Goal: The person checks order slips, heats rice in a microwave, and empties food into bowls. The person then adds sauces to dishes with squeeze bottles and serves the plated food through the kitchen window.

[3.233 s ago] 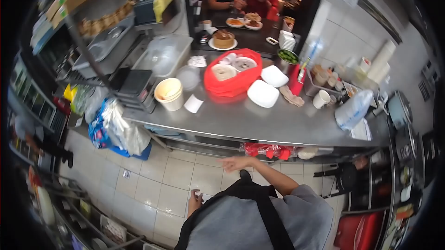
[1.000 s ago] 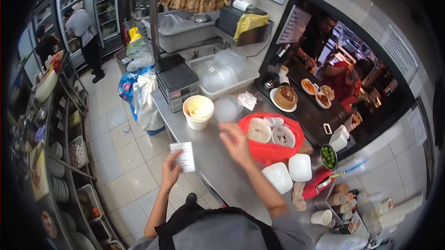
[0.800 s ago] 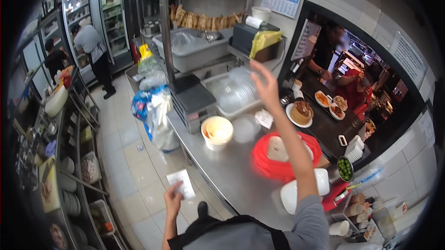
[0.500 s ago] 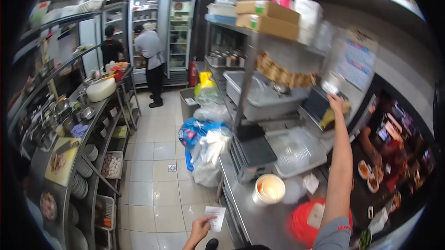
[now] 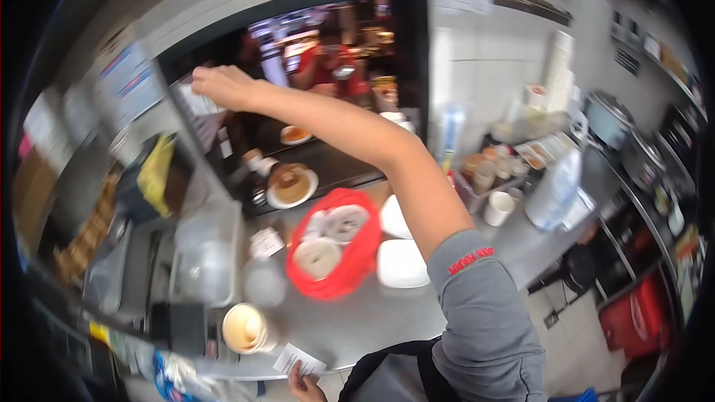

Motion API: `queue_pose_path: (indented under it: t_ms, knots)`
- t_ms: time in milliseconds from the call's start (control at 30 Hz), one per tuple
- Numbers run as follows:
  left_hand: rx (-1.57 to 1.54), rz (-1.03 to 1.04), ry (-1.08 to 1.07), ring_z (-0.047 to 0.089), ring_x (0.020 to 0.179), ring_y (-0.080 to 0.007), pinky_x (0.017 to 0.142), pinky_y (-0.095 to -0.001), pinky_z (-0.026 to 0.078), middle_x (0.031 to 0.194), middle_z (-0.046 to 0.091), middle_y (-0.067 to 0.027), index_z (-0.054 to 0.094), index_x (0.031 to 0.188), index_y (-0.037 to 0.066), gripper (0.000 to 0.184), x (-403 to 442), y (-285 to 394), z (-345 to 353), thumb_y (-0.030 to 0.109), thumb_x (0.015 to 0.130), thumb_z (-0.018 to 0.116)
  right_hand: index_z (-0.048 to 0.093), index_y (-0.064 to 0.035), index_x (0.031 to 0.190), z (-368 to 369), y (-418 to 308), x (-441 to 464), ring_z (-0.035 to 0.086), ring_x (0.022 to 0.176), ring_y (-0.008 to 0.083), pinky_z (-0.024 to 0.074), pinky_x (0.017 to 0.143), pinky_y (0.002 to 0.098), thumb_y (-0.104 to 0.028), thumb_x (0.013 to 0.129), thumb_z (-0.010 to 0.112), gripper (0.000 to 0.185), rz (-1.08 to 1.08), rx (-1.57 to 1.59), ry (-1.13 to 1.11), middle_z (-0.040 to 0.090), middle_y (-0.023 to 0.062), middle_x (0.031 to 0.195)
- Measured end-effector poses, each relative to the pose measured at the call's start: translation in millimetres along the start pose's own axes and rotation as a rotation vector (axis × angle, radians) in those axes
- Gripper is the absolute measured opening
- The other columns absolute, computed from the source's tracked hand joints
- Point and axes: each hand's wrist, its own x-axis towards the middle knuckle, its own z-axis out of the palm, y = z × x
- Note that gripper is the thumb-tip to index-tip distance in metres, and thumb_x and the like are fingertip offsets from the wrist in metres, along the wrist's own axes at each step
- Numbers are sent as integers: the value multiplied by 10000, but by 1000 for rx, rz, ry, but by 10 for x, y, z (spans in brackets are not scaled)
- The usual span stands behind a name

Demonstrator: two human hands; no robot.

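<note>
My right hand reaches across to the left edge of the serving window, its fingers pinched on a white paper slip, which is blurred. Low at the counter's front edge, my left hand holds a printed paper slip between thumb and fingers. Just left of that slip stands a white tub with orange stains. Below my right arm, an open red plastic bag holds round lidded containers.
A plate of brown food rests on the window ledge, with a person in red beyond. White containers sit beside the bag. A black machine with yellow cloth is at left; a tray of bottles and stacked cups stand right.
The view has swung right from the aisle to the serving window. My right hand has left the black machine and is now at the window's edge with a slip. My left hand still holds its slip.
</note>
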Motion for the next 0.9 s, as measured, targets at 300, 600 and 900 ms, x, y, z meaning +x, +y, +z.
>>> queue_pose_path:
  t_ms: [300,600,900]
  knots:
    - [-34,167,-142,569,921,-234,810,-320,459,1028,569,-180,594,1044,-42,474,-113,565,2070,-119,659,330,654,-48,896,-2786,2705,-2446,579,923,304,458,806,350,69,686,501,285,273,-281,582,605,132,979]
    - [-32,64,-39,564,822,-205,671,-288,499,1118,531,-183,502,1173,-69,404,-808,901,2813,-51,785,394,691,-28,857,-3687,4477,-4249,609,835,211,456,768,286,38,700,541,227,1124,130,1166,656,123,914]
    - [208,249,16,538,963,-196,733,-292,480,1120,546,-157,525,1153,-53,383,-928,1235,3024,17,792,421,691,-34,874,-4083,5036,-4148,622,879,293,460,814,312,60,652,497,309,1210,103,937,650,185,916]
